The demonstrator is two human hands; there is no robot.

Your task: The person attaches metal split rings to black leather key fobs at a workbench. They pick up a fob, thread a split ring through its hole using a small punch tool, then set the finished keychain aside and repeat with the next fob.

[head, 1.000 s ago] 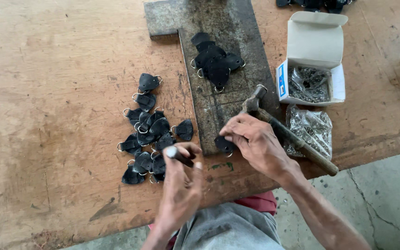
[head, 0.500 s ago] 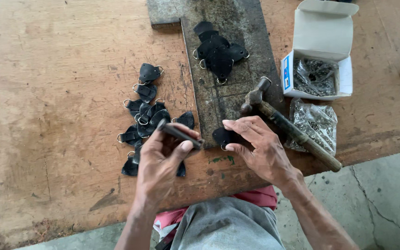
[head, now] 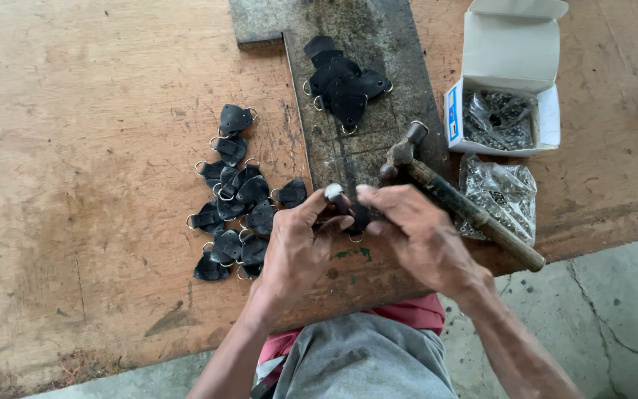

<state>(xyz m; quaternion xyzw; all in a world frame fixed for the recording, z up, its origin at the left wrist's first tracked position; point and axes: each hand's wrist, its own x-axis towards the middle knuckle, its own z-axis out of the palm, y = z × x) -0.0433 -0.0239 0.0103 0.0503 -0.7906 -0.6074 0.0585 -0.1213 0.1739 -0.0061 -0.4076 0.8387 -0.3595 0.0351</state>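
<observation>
My left hand (head: 297, 247) grips a short metal punch (head: 336, 196) upright between thumb and fingers. My right hand (head: 415, 233) pinches a black leather tab with a metal ring (head: 358, 222) right beside the punch, over the near end of a dark metal plate (head: 378, 81). A hammer (head: 455, 196) lies on the plate just behind my right hand, with its handle running to the right. To the left of my left hand lies a pile of several black leather tabs (head: 234, 199). A smaller pile of tabs (head: 341, 81) sits farther back on the plate.
An open white cardboard box (head: 507, 81) with small metal pieces stands at the back right. A clear plastic bag (head: 500, 192) of metal pieces lies beside the hammer handle. The wooden table edge (head: 592, 222) runs near my body, with concrete floor below.
My left hand has moved right with the punch and met my right hand over the tab. Both hands now work close together at the plate's near end.
</observation>
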